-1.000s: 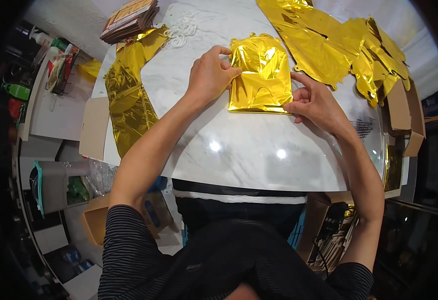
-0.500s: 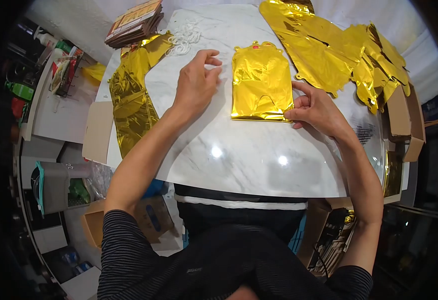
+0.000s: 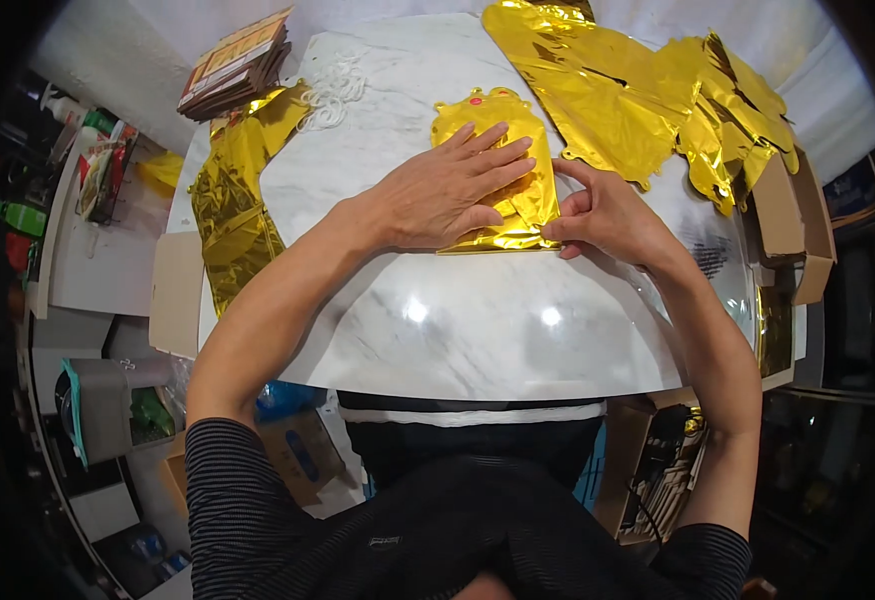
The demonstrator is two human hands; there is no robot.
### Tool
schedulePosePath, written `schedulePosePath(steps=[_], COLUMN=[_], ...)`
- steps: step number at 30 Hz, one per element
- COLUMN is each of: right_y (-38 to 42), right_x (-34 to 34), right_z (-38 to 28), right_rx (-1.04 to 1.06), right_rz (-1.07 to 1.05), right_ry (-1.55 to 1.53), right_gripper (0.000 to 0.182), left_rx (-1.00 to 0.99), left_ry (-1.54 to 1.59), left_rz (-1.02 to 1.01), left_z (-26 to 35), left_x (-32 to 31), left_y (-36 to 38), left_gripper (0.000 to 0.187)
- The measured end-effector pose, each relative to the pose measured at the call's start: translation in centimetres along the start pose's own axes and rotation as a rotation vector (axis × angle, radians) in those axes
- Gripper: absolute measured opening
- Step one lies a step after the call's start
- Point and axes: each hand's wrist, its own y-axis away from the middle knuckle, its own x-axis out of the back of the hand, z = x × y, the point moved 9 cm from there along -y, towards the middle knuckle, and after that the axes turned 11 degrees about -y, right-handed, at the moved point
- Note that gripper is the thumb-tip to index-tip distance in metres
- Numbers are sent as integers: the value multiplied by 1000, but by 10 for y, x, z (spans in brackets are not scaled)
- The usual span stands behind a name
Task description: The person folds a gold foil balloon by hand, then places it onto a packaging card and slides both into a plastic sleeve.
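A folded gold foil balloon (image 3: 540, 195) lies on the marble-patterned table, with small tabs and a red spot along its far edge. Flat across its left and middle part rests my left hand (image 3: 448, 190), fingers spread, hiding much of the foil. My right hand (image 3: 603, 215) pinches the near right corner between thumb and fingers. Just beyond the right hand is a pile of unfolded gold foil balloons (image 3: 618, 95), partly overlapping one another.
A long gold foil piece (image 3: 238, 200) lies along the table's left side. Beyond it are a stack of printed cards (image 3: 238, 65) and a tangle of white string (image 3: 336, 95). An open cardboard box (image 3: 793, 225) stands at the right edge of the marble-patterned table (image 3: 458, 330).
My left hand has come down from the air onto the folded foil balloon and flattened on it. The right hand keeps its pinch at the corner. The whole view has shifted slightly.
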Motion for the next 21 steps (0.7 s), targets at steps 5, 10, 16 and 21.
schedulePosePath(steps=[5, 10, 16, 21], right_y=[1, 4, 7, 13], right_x=[0, 2, 3, 11], right_z=[-2, -1, -5, -1], right_rx=[-24, -21, 5, 68], right_rz=[30, 80, 67, 187], right_ry=[3, -46, -10, -9], right_gripper=[89, 92, 92, 78], left_rx=[-25, -33, -32, -39], left_ry=[-35, -68, -87, -64], left_rz=[-10, -25, -74, -103], left_z=[-1, -3, -2, 1], left_x=[-4, -12, -13, -13], left_y=[0, -1, -4, -9], left_gripper=[69, 71, 74, 78])
